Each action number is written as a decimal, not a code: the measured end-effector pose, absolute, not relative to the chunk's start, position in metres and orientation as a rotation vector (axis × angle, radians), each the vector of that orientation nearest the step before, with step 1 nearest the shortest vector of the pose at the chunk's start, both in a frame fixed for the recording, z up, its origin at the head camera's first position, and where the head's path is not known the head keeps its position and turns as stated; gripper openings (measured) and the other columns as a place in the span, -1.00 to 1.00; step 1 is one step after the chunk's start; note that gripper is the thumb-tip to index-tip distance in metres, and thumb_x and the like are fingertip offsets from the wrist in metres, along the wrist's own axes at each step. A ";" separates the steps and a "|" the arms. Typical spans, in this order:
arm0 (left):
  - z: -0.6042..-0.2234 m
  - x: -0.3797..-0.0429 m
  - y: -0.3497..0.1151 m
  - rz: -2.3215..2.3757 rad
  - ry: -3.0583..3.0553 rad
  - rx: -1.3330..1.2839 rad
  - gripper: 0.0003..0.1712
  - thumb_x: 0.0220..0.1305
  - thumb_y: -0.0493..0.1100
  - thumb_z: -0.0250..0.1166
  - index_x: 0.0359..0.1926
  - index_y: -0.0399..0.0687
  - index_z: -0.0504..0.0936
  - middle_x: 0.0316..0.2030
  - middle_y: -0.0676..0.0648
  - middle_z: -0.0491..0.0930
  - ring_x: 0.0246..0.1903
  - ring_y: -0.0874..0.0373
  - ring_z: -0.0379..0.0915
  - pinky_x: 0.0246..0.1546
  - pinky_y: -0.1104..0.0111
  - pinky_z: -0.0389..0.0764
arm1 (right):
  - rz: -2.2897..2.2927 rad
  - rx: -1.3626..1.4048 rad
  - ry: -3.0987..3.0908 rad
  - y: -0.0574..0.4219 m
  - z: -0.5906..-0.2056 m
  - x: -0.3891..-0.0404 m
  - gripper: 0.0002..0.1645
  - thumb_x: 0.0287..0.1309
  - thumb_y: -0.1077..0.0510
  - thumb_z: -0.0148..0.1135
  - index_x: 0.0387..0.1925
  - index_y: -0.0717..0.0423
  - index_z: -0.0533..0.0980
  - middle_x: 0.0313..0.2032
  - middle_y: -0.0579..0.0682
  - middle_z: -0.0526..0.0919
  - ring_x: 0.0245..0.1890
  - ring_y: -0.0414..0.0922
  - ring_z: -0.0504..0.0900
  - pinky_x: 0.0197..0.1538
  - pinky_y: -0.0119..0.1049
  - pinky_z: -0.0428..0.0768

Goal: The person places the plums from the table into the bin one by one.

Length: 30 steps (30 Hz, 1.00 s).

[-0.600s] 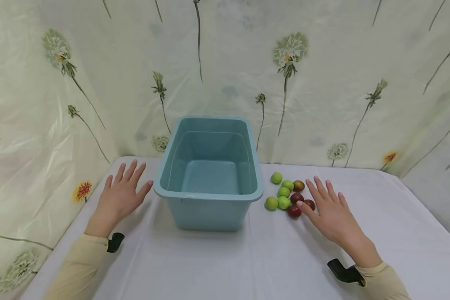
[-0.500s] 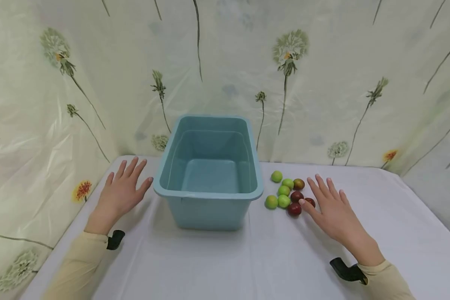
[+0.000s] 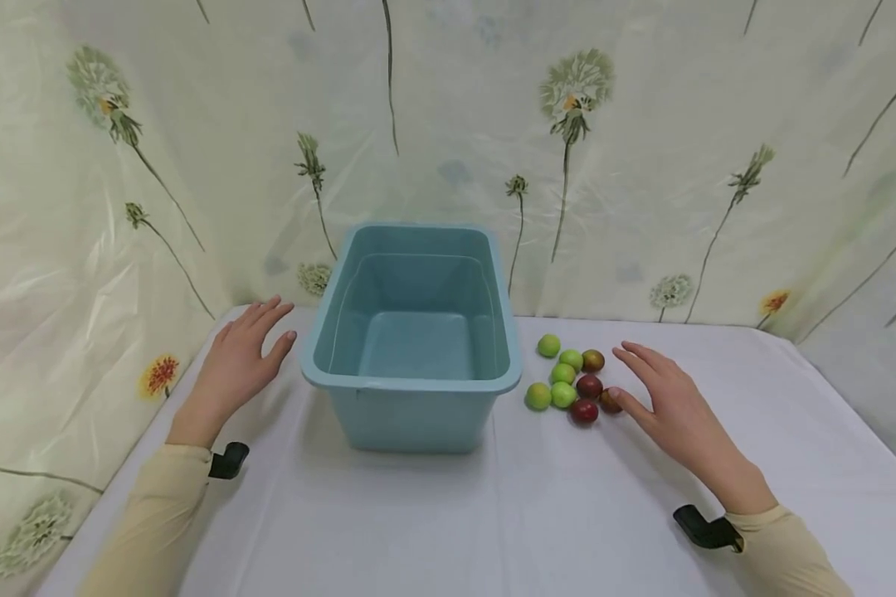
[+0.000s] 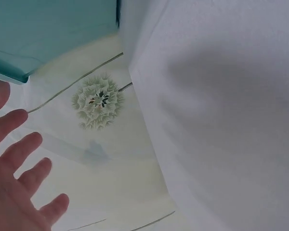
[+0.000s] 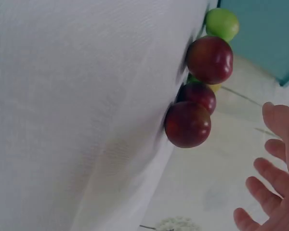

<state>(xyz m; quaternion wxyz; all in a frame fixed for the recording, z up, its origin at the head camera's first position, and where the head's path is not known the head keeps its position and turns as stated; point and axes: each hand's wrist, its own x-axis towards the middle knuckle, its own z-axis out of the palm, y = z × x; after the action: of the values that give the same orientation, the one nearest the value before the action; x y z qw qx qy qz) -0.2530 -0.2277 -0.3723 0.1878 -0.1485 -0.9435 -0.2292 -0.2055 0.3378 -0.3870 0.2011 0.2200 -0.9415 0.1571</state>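
A light blue plastic tub (image 3: 418,419) stands on the white-covered table, with nothing inside. To its left, my left hand (image 3: 231,365) hovers over the cloth, fingers relaxed and apart, holding nothing. On the tub's right lies a loose cluster of small round fruits, several green (image 3: 563,395) and several dark red (image 3: 584,411). My right hand (image 3: 675,410) hovers just right of this cluster, its thumb overlapping the edge of one red fruit in the head view. In the right wrist view the red fruits (image 5: 188,124) sit apart from the spread fingers (image 5: 267,192).
The white tablecloth (image 3: 433,531) runs back to a curtain (image 3: 448,108) printed with dandelions, which also closes off the left and right sides. A black wrist mount (image 3: 705,528) sits at the right cuff, another mount (image 3: 229,460) at the left.
Both hands have turned more onto their sides, their fingers drawing closer together. The right hand has shifted slightly right, away from the fruits. The tub and fruits stay in place.
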 end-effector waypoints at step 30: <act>-0.348 -0.278 -0.205 -1.579 -2.308 -0.193 -0.52 0.42 0.07 0.19 0.23 -0.07 0.55 0.14 -0.12 0.55 0.08 0.13 0.47 0.07 0.21 0.46 | 0.832 0.542 -2.680 0.365 -0.396 -0.220 -0.48 0.23 0.09 0.36 0.21 0.06 0.50 0.09 0.09 0.60 0.04 -0.10 0.51 0.04 -0.50 0.40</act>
<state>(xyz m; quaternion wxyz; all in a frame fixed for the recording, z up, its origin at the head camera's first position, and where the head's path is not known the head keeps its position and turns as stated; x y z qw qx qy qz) -0.2775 -0.2048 -0.3484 0.1684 -0.0680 -0.8116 -0.5552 -0.2200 0.3649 -0.3958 0.1413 0.1879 -0.9283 0.2881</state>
